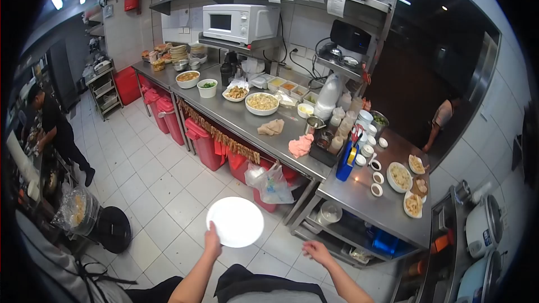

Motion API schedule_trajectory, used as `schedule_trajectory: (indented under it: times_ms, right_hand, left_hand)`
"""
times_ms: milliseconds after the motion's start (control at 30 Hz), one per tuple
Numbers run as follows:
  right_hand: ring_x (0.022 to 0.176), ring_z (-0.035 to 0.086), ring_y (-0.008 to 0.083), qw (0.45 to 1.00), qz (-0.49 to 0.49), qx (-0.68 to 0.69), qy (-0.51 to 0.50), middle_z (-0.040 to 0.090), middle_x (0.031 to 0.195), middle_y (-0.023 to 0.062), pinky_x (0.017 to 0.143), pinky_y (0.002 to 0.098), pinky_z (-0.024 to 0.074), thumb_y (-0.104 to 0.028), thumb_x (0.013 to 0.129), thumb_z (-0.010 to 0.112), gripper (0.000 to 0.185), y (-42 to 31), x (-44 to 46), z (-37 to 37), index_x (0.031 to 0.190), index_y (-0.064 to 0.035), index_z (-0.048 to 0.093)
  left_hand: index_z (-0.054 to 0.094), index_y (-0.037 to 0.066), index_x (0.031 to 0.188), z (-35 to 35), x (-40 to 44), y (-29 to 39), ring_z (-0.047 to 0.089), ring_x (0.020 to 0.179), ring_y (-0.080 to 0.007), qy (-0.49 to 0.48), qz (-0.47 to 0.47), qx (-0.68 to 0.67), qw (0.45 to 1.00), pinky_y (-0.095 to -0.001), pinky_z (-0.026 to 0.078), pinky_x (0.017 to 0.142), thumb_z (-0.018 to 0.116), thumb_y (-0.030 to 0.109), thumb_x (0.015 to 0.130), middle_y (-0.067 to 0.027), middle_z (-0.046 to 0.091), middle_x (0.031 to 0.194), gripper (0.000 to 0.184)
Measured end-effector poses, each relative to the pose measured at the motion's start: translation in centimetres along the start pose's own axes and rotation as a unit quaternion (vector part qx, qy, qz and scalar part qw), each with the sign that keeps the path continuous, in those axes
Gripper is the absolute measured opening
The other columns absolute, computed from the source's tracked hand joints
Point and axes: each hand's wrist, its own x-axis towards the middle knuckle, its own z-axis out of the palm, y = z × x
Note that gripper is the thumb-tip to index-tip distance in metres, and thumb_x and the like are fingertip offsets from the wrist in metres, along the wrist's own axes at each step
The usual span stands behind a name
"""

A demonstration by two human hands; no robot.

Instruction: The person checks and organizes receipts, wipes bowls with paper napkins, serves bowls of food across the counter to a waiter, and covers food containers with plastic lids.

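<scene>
In my left hand [211,240] is a round white plate [236,221], gripped by its near left edge with the thumb on top and held above the tiled floor. My right hand [318,252] hangs in the air near the corner of the steel counter, fingers loosely bent and apart, with nothing in it. Ahead on the counter [247,122] lie a beige cloth [270,127] and a pink cloth [301,145]. Behind them stand a large white bowl of pale food [261,104] and a smaller bowl of browned food [236,93].
On the right-hand counter are a bowl of rice-like food [399,177], small sauce cups [377,178] and a blue holder with scissors [348,160]. Red bins [205,143] and a plastic bag [275,185] sit below. A black-clad person [56,126] works at left.
</scene>
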Motion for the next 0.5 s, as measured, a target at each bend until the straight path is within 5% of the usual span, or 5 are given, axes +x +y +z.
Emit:
schedule_trajectory:
  times_ms: [167,233,333,367,500]
  right_hand:
    - [0.079,0.062,0.0201,0.938,-0.267,-0.220,-0.020,0.064,0.088,0.0124,0.069,0.0313,0.0490,-0.023,0.082,0.061,0.033,-12.1,16.0,1.2,0.108,-0.0014,0.058]
    - [0.087,0.060,0.0311,0.921,-0.281,-0.268,-0.035,0.061,0.092,0.0193,0.077,0.0394,0.0472,-0.028,0.081,0.059,0.036,-16.8,22.6,2.7,0.108,-0.0053,0.058]
    - [0.093,0.056,0.0341,0.866,-0.315,-0.372,0.113,0.057,0.097,0.0208,0.082,0.0397,0.0456,-0.026,0.080,0.061,0.038,-22.1,31.3,5.3,0.112,-0.0049,0.057]
    - [0.101,0.051,0.0372,0.876,-0.235,-0.402,0.128,0.053,0.104,0.0200,0.087,0.0421,0.0429,-0.028,0.080,0.061,0.043,-23.8,33.5,5.8,0.116,-0.0073,0.054]
    - [0.105,0.050,0.0330,0.818,-0.177,-0.484,0.254,0.051,0.108,0.0164,0.083,0.0480,0.0430,-0.030,0.081,0.058,0.043,-27.4,40.4,6.3,0.119,-0.0111,0.051]
  left_hand:
    - [0.038,-0.003,0.128,0.0,5.4,6.2,0.060,0.098,-0.0294,0.004,0.072,-0.079,0.994,-0.0436,0.051,0.079,0.031,0.055,0.092,-0.0183,0.055,0.116,0.068]
    - [0.038,-0.002,0.128,0.3,9.3,8.6,0.061,0.098,-0.0286,0.012,0.084,-0.082,0.993,-0.0427,0.051,0.079,0.030,0.055,0.093,-0.0181,0.055,0.116,0.068]
    - [0.040,-0.002,0.127,2.1,15.8,12.1,0.060,0.099,-0.0279,-0.002,0.082,-0.037,0.996,-0.0432,0.051,0.080,0.029,0.054,0.093,-0.0176,0.056,0.115,0.066]
    - [0.038,-0.002,0.128,3.2,18.2,13.3,0.059,0.101,-0.0283,-0.022,0.074,-0.030,0.997,-0.0432,0.051,0.082,0.028,0.053,0.094,-0.0173,0.055,0.118,0.066]
    - [0.042,-0.003,0.126,7.5,25.5,18.3,0.060,0.099,-0.0268,-0.053,0.031,-0.006,0.998,-0.0415,0.051,0.079,0.027,0.052,0.095,-0.0172,0.057,0.114,0.065]
